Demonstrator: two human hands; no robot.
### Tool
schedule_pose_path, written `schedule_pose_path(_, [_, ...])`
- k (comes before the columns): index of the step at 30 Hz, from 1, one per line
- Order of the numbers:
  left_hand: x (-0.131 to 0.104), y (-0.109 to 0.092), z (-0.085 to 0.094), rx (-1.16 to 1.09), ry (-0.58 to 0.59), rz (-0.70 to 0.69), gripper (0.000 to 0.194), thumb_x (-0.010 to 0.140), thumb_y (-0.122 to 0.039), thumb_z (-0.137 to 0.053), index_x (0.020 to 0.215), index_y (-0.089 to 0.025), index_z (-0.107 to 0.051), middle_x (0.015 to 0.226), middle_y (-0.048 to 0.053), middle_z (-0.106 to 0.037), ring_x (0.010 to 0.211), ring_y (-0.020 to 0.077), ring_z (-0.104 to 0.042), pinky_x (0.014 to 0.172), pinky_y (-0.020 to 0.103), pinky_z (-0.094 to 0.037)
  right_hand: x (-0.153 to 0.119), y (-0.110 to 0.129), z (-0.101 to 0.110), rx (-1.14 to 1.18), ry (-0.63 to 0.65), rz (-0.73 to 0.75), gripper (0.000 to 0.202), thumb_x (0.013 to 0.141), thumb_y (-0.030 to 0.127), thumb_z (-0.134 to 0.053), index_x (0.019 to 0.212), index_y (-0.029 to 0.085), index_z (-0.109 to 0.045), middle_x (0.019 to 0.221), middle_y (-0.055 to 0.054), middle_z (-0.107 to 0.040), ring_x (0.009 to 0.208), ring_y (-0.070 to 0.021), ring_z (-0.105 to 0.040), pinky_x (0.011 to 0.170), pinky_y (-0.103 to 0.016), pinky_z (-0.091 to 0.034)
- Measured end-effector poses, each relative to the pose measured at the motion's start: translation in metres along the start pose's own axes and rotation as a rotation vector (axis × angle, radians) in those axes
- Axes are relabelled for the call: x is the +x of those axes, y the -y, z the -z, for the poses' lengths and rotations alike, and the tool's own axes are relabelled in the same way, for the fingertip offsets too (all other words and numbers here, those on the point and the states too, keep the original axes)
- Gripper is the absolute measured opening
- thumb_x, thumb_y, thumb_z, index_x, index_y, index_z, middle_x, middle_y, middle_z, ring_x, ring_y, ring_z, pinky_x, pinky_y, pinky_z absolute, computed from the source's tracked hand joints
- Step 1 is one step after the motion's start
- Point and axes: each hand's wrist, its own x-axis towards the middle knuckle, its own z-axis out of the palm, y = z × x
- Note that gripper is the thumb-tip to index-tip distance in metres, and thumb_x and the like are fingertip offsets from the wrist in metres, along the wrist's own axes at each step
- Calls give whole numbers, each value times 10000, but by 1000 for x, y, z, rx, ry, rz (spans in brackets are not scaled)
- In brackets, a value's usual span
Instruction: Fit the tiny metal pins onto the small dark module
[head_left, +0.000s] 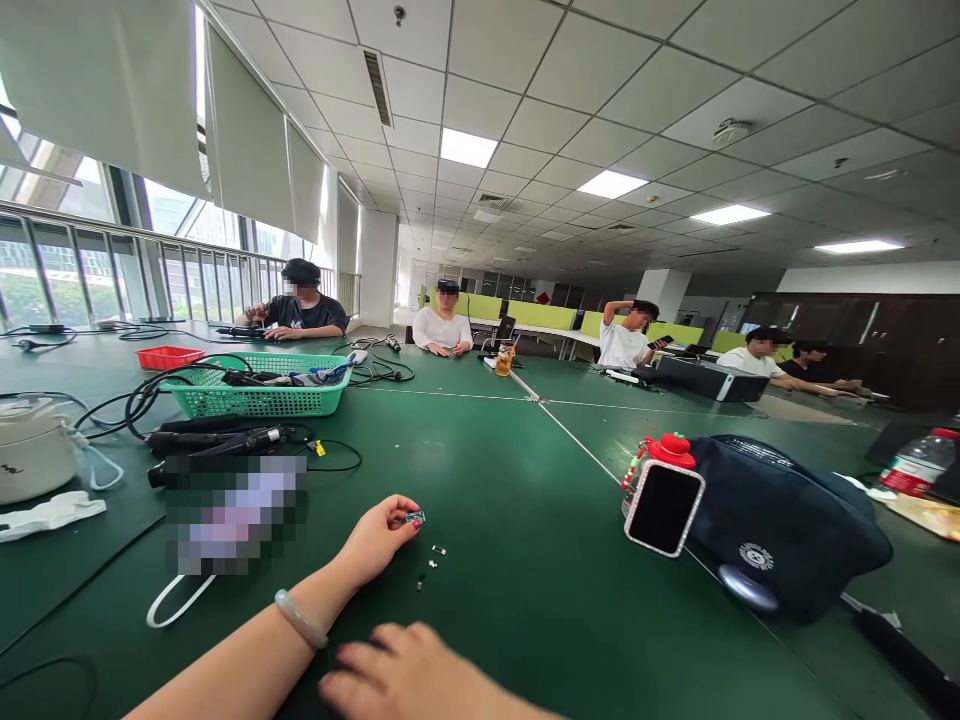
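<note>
My left hand (381,540), with a pale bangle on the wrist, pinches a small bluish part (414,517) between thumb and fingers above the green table (525,640). Just right of and below it lie several tiny pieces: a small metal-looking piece (439,550), a white bit (433,564) and a dark one (420,582). Nearer the camera, my right hand (405,675) is slightly blurred over the table, its fingers spread and pointing left, with nothing visible in it.
Left: a green basket (259,400) of cables, dark tools (225,440), a blurred-out purple item (244,510) with a white strap. Right: a phone (665,508) leans on a red-capped bottle (670,450), beside a dark blue bag (787,520). Several people sit around the far side.
</note>
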Motion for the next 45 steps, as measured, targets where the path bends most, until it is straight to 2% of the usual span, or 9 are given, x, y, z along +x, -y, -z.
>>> schedule_pose_path(2, [0, -1, 1, 5, -4, -3, 362, 651, -426, -617, 878, -153, -544, 759, 16, -594, 696, 135, -556, 684, 260, -435, -2, -29, 36, 8, 68, -87, 432, 756, 485, -557, 1117, 247, -557, 994, -58, -638, 885, -253, -584, 755, -365, -465])
schedule_pose_path(4, [-2, -3, 1, 19, 2, -5, 349, 648, -411, -620, 876, -156, -549, 754, 14, -599, 705, 141, -564, 695, 266, -440, -1, -55, 55, 26, 127, -244, 337, 774, 448, -553, 1019, 223, -609, 891, -55, -645, 811, -231, -596, 714, -333, -468])
schedule_pose_path(6, [-4, -6, 1, 37, 19, -5, 327, 651, -396, -616, 871, -162, -553, 754, 11, -606, 715, 147, -571, 700, 269, -443, 2, -74, 58, 55, 93, -339, 297, 764, 415, -578, 976, 211, -620, 881, -51, -626, 802, -209, -588, 714, -305, -462])
schedule_pose_path(10, [-7, -12, 1, 74, 50, 11, 290, 667, -372, -595, 870, -171, -552, 762, 9, -614, 703, 147, -573, 690, 269, -448, 2, -92, 36, 103, -83, -374, 314, 754, 368, -608, 1021, 204, -590, 961, -51, -585, 862, -184, -554, 772, -277, -447])
schedule_pose_path(14, [-9, -14, 0, 137, 52, 9, 282, 674, -359, -583, 885, -173, -557, 767, 13, -619, 722, 155, -575, 703, 271, -448, -2, -97, 22, 115, -137, -360, 271, 753, 322, -617, 995, 201, -605, 956, -50, -579, 900, -187, -531, 820, -283, -428])
schedule_pose_path(24, [-14, -20, 0, 251, 104, -8, 248, 681, -333, -556, 881, -187, -568, 797, 11, -643, 728, 148, -582, 691, 249, -445, 2, -103, 16, 204, -165, -379, 70, 763, 220, -603, 824, 210, -636, 851, -13, -571, 830, -140, -530, 771, -232, -422])
schedule_pose_path(31, [-19, -28, 0, 306, 202, -13, 236, 676, -344, -558, 846, -183, -585, 761, 5, -642, 696, 148, -573, 643, 236, -437, 1, -106, 17, 225, -155, -377, 80, 775, 161, -565, 793, 205, -630, 825, -8, -558, 792, -126, -525, 731, -222, -423])
schedule_pose_path(45, [-20, -32, 0, 281, 227, -11, 225, 671, -342, -568, 828, -183, -589, 776, 8, -642, 721, 157, -577, 668, 244, -440, 1, -106, 17, 260, -165, -372, 84, 752, 146, -558, 752, 197, -625, 780, -6, -545, 759, -125, -517, 703, -229, -412])
